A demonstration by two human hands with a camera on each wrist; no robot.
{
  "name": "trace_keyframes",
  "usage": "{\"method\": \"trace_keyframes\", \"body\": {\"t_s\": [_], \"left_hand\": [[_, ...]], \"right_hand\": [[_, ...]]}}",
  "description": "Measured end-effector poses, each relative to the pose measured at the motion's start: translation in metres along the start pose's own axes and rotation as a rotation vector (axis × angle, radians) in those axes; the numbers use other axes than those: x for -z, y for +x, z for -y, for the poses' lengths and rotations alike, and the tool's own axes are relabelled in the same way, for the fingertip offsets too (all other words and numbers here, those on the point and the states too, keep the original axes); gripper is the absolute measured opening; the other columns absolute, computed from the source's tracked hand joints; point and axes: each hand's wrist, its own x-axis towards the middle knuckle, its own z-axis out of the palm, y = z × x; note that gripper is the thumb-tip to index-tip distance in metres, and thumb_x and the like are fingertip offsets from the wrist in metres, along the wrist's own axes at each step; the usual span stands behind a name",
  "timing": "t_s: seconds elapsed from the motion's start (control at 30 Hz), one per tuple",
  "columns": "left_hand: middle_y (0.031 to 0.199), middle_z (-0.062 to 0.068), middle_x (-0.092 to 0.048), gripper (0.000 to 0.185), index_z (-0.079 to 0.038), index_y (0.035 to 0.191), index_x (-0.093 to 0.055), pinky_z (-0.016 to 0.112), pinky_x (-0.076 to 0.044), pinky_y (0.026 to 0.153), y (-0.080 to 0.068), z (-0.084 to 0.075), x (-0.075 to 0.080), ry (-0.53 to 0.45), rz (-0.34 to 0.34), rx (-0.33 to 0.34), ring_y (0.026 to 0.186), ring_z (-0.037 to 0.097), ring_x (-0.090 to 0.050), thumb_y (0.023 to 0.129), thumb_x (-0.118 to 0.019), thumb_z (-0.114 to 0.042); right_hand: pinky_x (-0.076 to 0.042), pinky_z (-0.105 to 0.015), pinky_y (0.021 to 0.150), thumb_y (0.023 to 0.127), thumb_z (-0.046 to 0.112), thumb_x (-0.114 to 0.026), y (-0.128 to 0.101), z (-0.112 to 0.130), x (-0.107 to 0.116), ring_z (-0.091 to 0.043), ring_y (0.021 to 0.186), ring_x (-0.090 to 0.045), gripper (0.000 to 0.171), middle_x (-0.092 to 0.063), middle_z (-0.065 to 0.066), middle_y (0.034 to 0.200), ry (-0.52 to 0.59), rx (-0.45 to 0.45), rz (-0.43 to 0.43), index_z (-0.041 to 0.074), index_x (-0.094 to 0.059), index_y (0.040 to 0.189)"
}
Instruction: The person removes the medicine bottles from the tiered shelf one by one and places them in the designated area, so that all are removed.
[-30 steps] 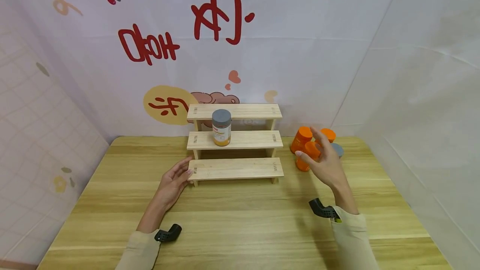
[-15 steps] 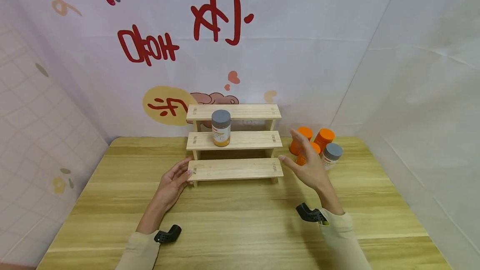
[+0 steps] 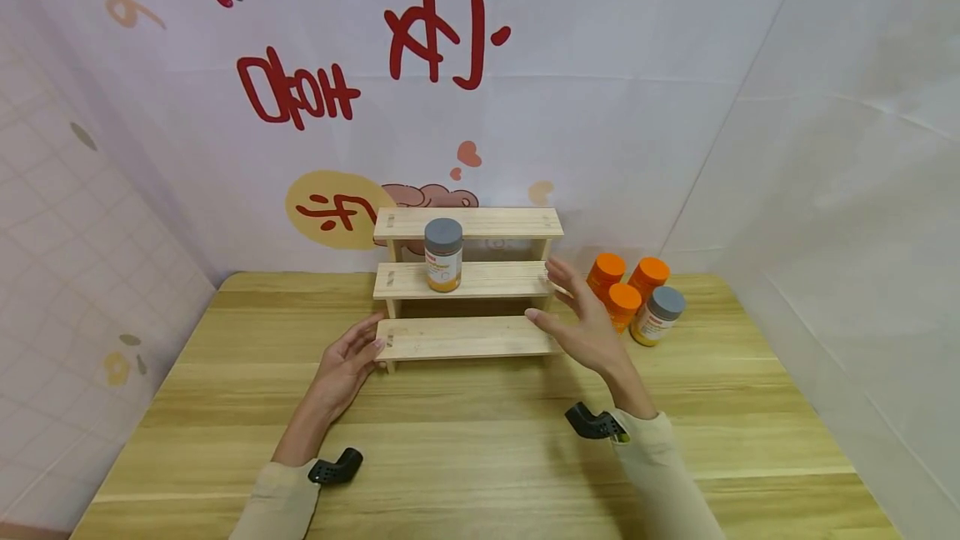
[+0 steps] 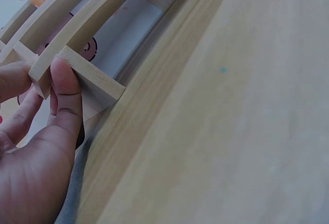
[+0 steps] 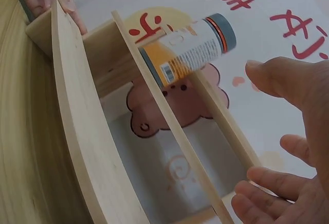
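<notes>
A three-tier wooden display shelf (image 3: 472,338) stands on the table. My left hand (image 3: 347,369) grips the left end of its lowest tier; in the left wrist view the thumb (image 4: 67,88) lies against the front, with fingers behind the board. On the middle tier, left of centre, stands a grey-lidded supplement jar (image 3: 443,255) with a white and orange label, upright. My right hand (image 3: 585,327) is at the shelf's right end, overlapping the lower two tiers. Its thumb and fingers are spread apart, with nothing between them, as the right wrist view also shows.
Right of the shelf stand several jars: orange ones with orange lids (image 3: 649,273) and a grey-lidded jar (image 3: 656,317). A white printed cloth (image 3: 600,107) hangs close behind the shelf. The wood-grain table (image 3: 465,448) stretches in front.
My right hand has moved left from over the jar group to the shelf's right end, uncovering the jars. My left hand and the jar on the middle tier have stayed in place.
</notes>
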Motion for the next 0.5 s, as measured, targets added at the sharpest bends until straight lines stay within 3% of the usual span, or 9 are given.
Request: {"method": "trace_keyframes", "body": {"t_s": [0.33,0.5], "left_hand": [[0.125,0.002,-0.051,0.061,-0.007,0.159,-0.036,0.021,-0.058,0.079,0.000,0.000,-0.001,0.000,-0.007,0.004,0.103,0.006,-0.058,0.103,-0.062,-0.012],[0.126,0.001,-0.052,0.062,-0.005,0.159,-0.035,0.021,-0.058,0.079,0.000,0.000,0.000,-0.006,-0.005,-0.005,0.103,0.006,-0.059,0.104,-0.062,-0.011]], "right_hand": [[-0.035,-0.052,0.124,0.093,0.024,-0.078,0.015,0.006,-0.025,-0.028,0.150,-0.040,0.080,-0.038,-0.012,0.163,0.063,-0.005,0.032,0.031,-0.033,0.159],[-0.036,-0.051,0.123,0.093,0.029,-0.078,0.023,0.010,-0.038,-0.027,0.148,-0.043,0.078,-0.042,-0.011,0.161,0.058,-0.021,0.044,0.034,-0.035,0.157]]}}
